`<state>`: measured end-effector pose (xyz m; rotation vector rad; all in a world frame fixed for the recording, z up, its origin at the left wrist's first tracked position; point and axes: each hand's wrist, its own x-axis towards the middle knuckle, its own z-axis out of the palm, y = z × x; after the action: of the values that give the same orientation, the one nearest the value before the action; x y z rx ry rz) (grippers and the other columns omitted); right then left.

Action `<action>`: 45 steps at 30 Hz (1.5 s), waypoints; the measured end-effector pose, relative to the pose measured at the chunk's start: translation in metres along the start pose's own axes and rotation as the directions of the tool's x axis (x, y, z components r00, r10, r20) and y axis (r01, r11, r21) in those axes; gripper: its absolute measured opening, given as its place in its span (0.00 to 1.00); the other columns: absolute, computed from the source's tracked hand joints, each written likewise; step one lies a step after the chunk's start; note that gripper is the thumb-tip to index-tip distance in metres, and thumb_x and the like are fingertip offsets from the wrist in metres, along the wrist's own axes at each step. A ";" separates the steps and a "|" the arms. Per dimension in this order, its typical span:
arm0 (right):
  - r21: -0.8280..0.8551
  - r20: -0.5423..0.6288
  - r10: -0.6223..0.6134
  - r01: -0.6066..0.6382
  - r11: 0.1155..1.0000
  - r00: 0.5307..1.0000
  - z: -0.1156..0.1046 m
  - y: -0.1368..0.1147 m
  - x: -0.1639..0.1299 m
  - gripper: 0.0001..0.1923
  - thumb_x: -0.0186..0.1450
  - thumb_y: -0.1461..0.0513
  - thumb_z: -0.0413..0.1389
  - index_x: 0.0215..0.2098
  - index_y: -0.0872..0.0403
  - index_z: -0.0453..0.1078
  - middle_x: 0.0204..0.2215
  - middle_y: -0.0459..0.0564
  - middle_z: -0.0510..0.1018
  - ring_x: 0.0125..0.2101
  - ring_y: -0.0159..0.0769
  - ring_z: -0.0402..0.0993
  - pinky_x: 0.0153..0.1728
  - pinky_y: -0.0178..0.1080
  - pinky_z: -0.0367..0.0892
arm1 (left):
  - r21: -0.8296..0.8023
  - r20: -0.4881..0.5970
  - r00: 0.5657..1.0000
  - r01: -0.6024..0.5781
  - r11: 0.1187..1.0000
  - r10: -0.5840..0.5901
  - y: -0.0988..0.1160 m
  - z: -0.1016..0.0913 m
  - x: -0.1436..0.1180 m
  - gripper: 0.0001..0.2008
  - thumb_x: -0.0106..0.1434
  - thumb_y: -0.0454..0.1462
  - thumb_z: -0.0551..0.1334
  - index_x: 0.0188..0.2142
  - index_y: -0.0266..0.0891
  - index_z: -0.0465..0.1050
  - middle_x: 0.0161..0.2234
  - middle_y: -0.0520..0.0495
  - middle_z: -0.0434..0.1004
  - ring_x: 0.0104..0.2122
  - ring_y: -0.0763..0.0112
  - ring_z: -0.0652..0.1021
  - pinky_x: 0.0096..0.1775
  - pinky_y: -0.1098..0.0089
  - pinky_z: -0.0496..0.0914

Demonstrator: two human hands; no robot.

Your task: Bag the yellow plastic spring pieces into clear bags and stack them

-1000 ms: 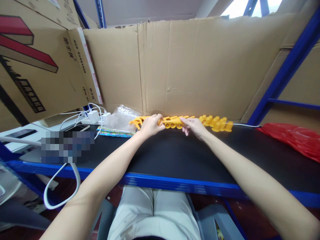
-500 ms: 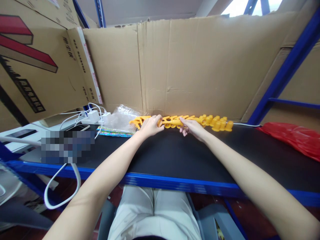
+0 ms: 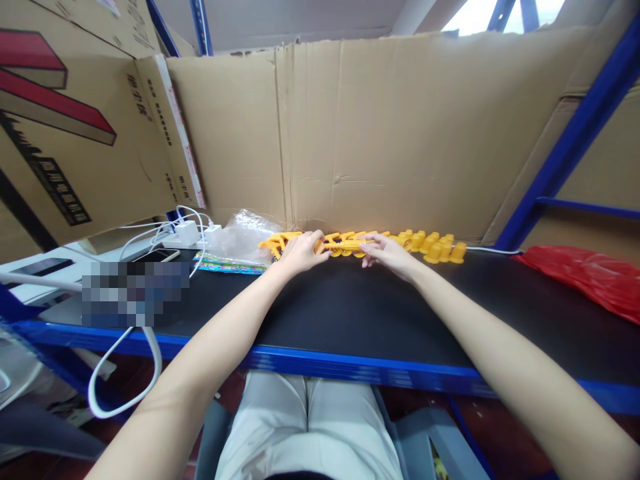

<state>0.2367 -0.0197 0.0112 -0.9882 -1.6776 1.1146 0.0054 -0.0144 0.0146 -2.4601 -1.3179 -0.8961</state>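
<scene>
Between my two hands, a long yellow plastic piece [image 3: 350, 245] lies level in front of a row of similar yellow parts. My left hand [image 3: 303, 252] is closed on its left end, thumb and fingers pinching. At the other end, my right hand [image 3: 391, 255] grips it between thumb and fingertips, with the lower fingers curled beneath. Yellow branched parts [image 3: 278, 241] stick out beyond my left hand. Several yellow cup-shaped pieces [image 3: 440, 248] stand upside down to the right of my right hand. My fingers cover both ends of the held piece, so its exact kind is unclear.
A clear plastic bag [image 3: 243, 239] rests on a colourful packet [image 3: 230, 265] at the left. White chargers [image 3: 187, 233] and cables lie farther left. A red plastic bag [image 3: 585, 277] is at the right. Cardboard [image 3: 400, 140] walls the back of the black shelf [image 3: 350, 307], which has a blue front edge.
My right hand has shifted slightly, its fingers changing position on the yellow piece. My left hand has hardly moved.
</scene>
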 end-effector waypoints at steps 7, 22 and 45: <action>-0.044 -0.056 -0.016 0.013 0.999 0.998 0.004 0.000 -0.001 0.18 0.57 0.53 0.57 0.40 0.56 0.62 0.19 0.45 0.73 0.18 0.28 0.69 0.22 0.32 0.64 | 0.007 -0.017 1.000 -0.004 1.000 0.004 -0.001 0.002 0.000 0.16 0.55 0.48 0.57 0.37 0.40 0.66 0.28 0.49 0.71 0.28 0.69 0.71 0.28 0.72 0.60; -0.057 -0.077 -0.042 0.038 0.998 0.996 0.001 -0.001 0.000 0.20 0.55 0.49 0.56 0.35 0.58 0.67 0.28 0.52 0.77 0.16 0.27 0.69 0.21 0.33 0.64 | -0.016 -0.049 0.998 -0.040 0.999 0.039 -0.001 0.002 0.001 0.15 0.55 0.48 0.57 0.36 0.40 0.66 0.30 0.48 0.72 0.28 0.70 0.71 0.30 0.72 0.60; 0.023 -0.066 0.001 0.000 1.000 0.998 0.003 0.004 0.002 0.19 0.56 0.50 0.56 0.35 0.58 0.66 0.28 0.52 0.77 0.15 0.26 0.68 0.20 0.33 0.65 | -0.012 -0.012 1.000 -0.022 1.000 0.021 0.001 0.000 0.000 0.15 0.55 0.46 0.58 0.37 0.40 0.66 0.30 0.48 0.71 0.29 0.69 0.71 0.31 0.72 0.62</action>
<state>0.2334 -0.0173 0.0070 -1.0005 -1.6080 1.0878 0.0061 -0.0146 0.0149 -2.4694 -1.2835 -0.9147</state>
